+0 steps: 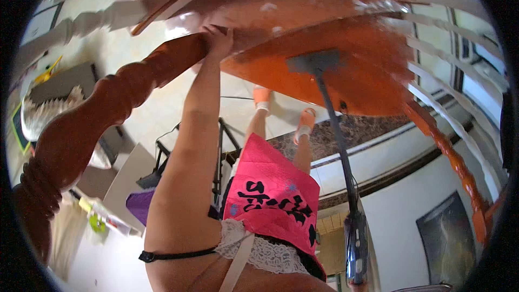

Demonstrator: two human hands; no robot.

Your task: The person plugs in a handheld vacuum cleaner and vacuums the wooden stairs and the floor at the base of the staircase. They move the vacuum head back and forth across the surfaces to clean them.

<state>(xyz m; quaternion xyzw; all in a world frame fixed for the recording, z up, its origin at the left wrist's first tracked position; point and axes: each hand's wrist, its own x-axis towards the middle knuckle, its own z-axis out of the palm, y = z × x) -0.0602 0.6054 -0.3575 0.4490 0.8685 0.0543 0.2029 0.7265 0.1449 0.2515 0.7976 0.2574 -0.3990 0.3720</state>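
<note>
My left hand [219, 42] reaches far forward to the upper end of a dark-red turned wooden post [125, 85]. It touches the wood, but how far the fingers wrap round is unclear. A long-handled floor cleaner [338, 129], its tool body upright near the bottom edge, has its flat grey head [314, 61] on a glossy orange-brown wooden stair tread [365, 81]. My right hand is not plainly in view; the handle's lower end runs out at the bottom edge. A pink apron with dark writing [273, 198] hangs over my front.
White balusters [454, 85] and a brown turned baluster [454, 150] stand at right. Orange slippers [306, 119] are on my feet, beside a dark marble strip [357, 134]. Black metal frames [221, 142] stand behind my left arm. A dark picture [448, 239] hangs at lower right.
</note>
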